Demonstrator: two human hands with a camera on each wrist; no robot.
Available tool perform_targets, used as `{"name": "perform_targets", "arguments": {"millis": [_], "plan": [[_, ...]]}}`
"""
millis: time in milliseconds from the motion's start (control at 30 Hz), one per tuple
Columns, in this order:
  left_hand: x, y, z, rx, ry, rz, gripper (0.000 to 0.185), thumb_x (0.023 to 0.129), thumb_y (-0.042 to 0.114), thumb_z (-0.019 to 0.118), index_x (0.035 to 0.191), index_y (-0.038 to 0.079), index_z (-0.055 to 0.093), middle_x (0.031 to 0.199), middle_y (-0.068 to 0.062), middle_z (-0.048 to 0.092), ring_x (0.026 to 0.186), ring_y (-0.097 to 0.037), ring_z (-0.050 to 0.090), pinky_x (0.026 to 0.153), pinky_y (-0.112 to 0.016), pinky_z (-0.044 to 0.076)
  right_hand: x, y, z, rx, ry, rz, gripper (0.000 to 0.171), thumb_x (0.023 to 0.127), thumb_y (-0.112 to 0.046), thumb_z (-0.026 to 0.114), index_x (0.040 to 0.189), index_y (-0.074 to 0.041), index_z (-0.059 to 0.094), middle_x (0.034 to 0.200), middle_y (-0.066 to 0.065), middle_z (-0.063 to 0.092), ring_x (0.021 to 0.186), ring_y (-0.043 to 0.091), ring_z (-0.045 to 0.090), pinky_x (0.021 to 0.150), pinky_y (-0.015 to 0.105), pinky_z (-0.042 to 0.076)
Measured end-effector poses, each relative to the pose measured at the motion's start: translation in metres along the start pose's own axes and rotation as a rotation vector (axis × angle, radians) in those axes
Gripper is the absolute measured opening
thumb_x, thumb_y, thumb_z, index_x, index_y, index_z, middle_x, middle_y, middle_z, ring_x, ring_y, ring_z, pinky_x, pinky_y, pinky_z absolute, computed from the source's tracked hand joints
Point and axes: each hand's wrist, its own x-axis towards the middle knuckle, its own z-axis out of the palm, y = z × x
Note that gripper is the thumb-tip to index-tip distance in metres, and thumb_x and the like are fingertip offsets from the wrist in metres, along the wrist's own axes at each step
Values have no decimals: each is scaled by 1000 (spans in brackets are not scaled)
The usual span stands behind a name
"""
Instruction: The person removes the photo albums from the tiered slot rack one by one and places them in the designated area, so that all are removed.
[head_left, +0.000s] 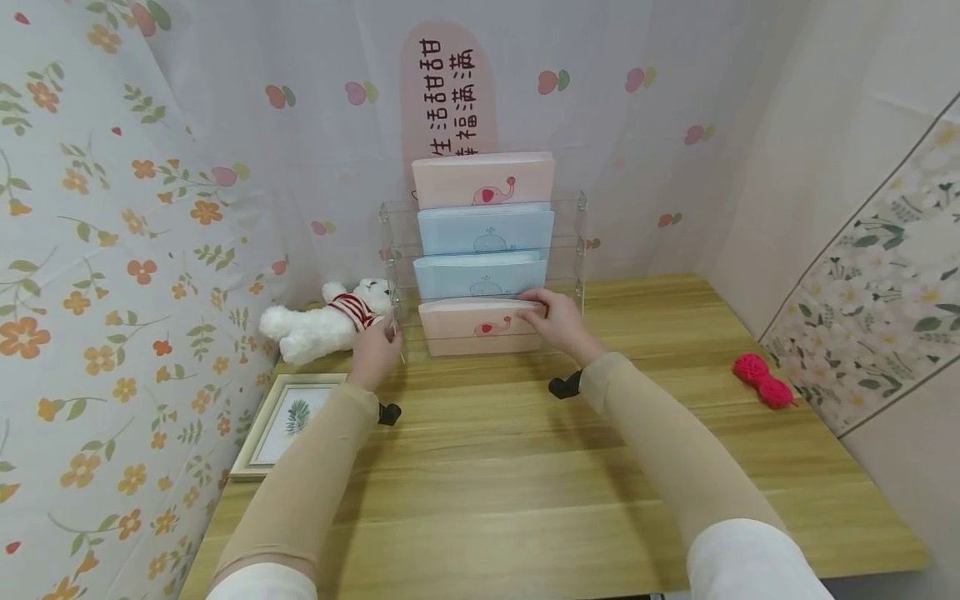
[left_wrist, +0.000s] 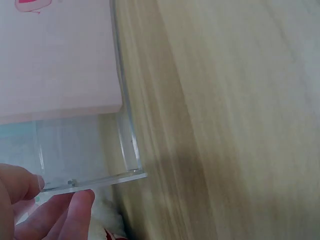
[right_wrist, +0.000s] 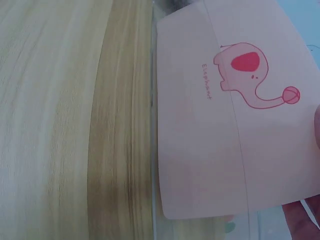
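Note:
A clear acrylic file rack (head_left: pixel 582 212) stands at the back of the table with folders in its tiers. In front is a pink folder (head_left: pixel 457 325) with an elephant drawing, its right part held at the top edge by my right hand (head_left: pixel 558 321), thumb in front and fingers behind. Behind it rise a light blue folder (head_left: pixel 450 279), a second blue folder (head_left: pixel 450 233) and, highest, another pink folder (head_left: pixel 450 179). My left hand (head_left: pixel 375 354) pinches the rack's left side panel (left_wrist: pixel 95 182) between thumb and fingers.
A white plush toy (head_left: pixel 311 333) in a striped top lies left of the rack, by my left hand. Nearer, a framed leaf picture (head_left: pixel 273 379) lies flat, partly under my left forearm. Pink yarn (head_left: pixel 761 381) sits at right on the wooden table (head_left: pixel 480 500). Curtains border the back and left.

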Motion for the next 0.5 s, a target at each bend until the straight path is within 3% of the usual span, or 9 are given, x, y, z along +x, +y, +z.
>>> {"name": "perform_targets", "arguments": {"millis": [67, 133, 233, 333, 400, 500], "plan": [[10, -19, 14, 17, 29, 15, 54, 106, 19, 61, 158, 4, 58, 99, -17, 84, 73, -28, 70, 78, -48, 57, 0, -3, 1, 23, 15, 14, 30, 109, -31, 73, 134, -14, 75, 137, 17, 75, 121, 37, 69, 101, 55, 55], [17, -31, 22, 0, 21, 9, 54, 108, 19, 61, 160, 7, 57, 101, -17, 84, 74, -30, 71, 80, -51, 58, 0, -6, 2, 41, 28, 30, 28, 109, -30, 73, 132, -14, 75, 136, 16, 76, 119, 36, 69, 99, 53, 55], [31, -59, 42, -22, 65, 39, 55, 107, 23, 63, 160, 10, 58, 108, -17, 85, 83, -30, 77, 81, -51, 61, 1, -9, 5, 58, 54, 56, 26, 109, -28, 73, 129, -12, 76, 135, 17, 76, 123, 37, 69, 103, 54, 55], [33, -60, 43, -40, 58, 33, 55, 107, 23, 64, 160, 9, 58, 114, -18, 84, 90, -32, 78, 84, -52, 63, 3, -9, 9, 70, 87, 72, 23, 108, -24, 74, 126, -10, 75, 136, 18, 76, 130, 39, 69, 109, 57, 55], [31, -58, 43, -53, 46, 11, 55, 108, 23, 64, 161, 10, 57, 117, -19, 84, 94, -32, 78, 86, -52, 63, 4, -9, 12, 67, 104, 66, 21, 108, -23, 73, 125, -10, 75, 137, 17, 75, 128, 38, 70, 104, 55, 57], [25, -52, 37, -80, 19, -16, 56, 108, 22, 64, 162, 13, 56, 115, -18, 84, 85, -29, 74, 82, -47, 61, 3, -12, 15, 47, 126, 40, 20, 109, -22, 72, 125, -11, 75, 136, 16, 75, 118, 36, 73, 94, 51, 59]]}}
